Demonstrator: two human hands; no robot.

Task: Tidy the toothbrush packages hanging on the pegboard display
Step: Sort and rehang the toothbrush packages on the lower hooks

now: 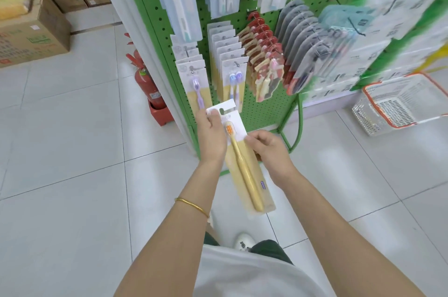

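— Where are you holding the yellow toothbrush package?
— Low in front of the green pegboard. Your left hand is pinching its top, your right hand is clasping its side, each grip closed on the card.

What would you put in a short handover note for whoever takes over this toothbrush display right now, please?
Hands: the left hand grips the top corner of the yellow toothbrush package. The right hand pinches its right edge.
Things: the package is off the pegs, held low in front of the green pegboard. The purple single-brush row and the two-brush row hang just above it.
Done: one package is in hand, hang hole uppermost.
Left: hang it on a peg, probably with cards of the same white-and-yellow style, then straighten the rows.
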